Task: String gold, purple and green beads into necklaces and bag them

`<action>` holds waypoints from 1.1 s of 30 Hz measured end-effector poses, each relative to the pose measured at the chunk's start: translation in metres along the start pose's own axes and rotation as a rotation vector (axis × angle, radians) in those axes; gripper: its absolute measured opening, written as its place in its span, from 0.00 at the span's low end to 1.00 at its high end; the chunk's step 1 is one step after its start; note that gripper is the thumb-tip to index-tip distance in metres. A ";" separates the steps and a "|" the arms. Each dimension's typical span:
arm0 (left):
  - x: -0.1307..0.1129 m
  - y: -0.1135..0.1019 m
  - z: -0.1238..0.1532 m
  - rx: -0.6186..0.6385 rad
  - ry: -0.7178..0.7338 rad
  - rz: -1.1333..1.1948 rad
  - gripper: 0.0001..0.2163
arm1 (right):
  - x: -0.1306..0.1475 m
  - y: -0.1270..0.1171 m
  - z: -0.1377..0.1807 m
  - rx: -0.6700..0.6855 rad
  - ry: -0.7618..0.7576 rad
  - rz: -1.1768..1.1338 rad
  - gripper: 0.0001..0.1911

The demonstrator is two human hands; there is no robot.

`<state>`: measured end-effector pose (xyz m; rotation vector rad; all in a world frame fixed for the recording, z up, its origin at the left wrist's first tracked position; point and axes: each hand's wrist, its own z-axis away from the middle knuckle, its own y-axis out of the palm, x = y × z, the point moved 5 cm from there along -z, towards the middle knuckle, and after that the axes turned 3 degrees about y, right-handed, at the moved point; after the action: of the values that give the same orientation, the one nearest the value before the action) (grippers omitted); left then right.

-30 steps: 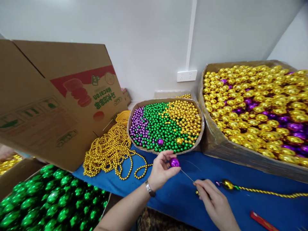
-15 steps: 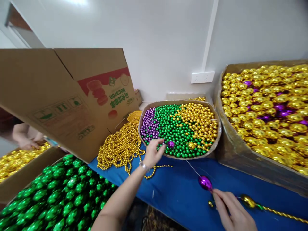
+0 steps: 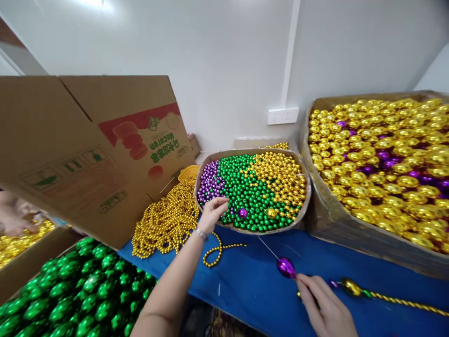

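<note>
My left hand (image 3: 212, 213) reaches into the near left part of a round cardboard tray (image 3: 304, 204) of small purple, green and gold beads, fingers curled over the purple ones. What the fingers hold is hidden. My right hand (image 3: 321, 306) pinches a thin needle wire at the bottom right. A large purple bead (image 3: 286, 267) sits threaded on that wire just past my fingers. Behind the hand, a gold bead (image 3: 351, 287) leads onto a gold strand (image 3: 403, 301) lying on the blue table (image 3: 252, 290).
A heap of gold bead strings (image 3: 168, 220) lies left of the tray. A big box of large gold and purple balls (image 3: 382, 164) stands right. A box of green balls (image 3: 70, 290) sits near left under an open carton (image 3: 87, 150). Another person's hand (image 3: 14, 224) works far left.
My left hand let go of the purple bead and reached forward into the tray. The purple bead slid down the wire toward my right hand. The view turned a little.
</note>
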<state>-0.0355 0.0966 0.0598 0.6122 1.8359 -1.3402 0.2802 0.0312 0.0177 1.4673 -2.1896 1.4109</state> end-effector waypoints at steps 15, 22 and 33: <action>-0.032 0.070 0.078 0.305 -0.314 1.120 0.12 | 0.013 -0.004 -0.004 -0.027 0.031 -0.049 0.10; -0.054 0.072 0.061 0.326 0.008 0.705 0.16 | 0.005 -0.004 -0.002 0.008 0.142 -0.089 0.12; -0.094 0.119 -0.010 0.258 0.496 -0.223 0.08 | -0.007 -0.017 0.002 -0.067 0.197 -0.044 0.13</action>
<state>0.1066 0.1511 0.0690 0.9660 2.1878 -1.7035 0.2979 0.0326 0.0228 1.2870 -2.0515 1.3892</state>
